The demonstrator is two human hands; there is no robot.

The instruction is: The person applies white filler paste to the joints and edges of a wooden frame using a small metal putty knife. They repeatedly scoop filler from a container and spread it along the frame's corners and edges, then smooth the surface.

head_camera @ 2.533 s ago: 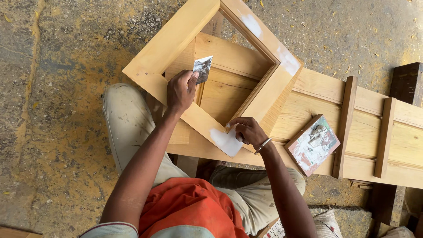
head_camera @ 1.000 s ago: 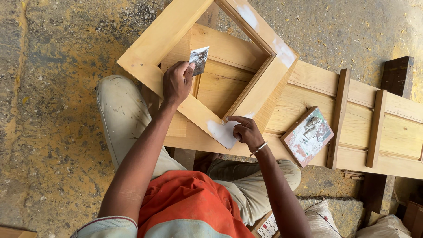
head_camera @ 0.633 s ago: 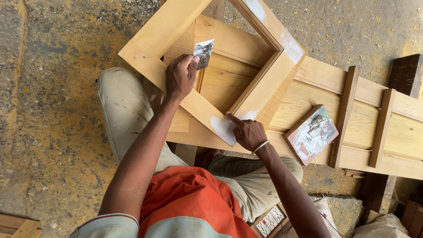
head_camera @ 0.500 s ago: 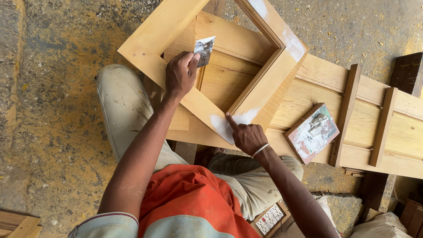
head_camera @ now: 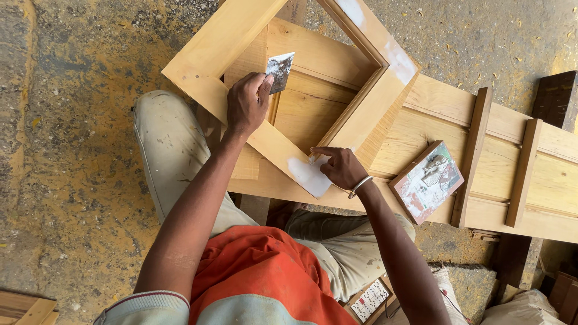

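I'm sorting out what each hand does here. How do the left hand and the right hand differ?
The left hand grips the wooden frame at its inner edge and holds a smeared flat scraper; the right hand holds nothing, pressing fingers onto a white filler patch at the corner. Only the right wears a bracelet. Both rest on the frame.

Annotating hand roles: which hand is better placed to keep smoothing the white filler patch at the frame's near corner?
Right, probably. The right hand has fingertips on the white filler patch of the pale square wooden frame. The left hand grips the frame's left rail, holding a small smeared metal scraper.
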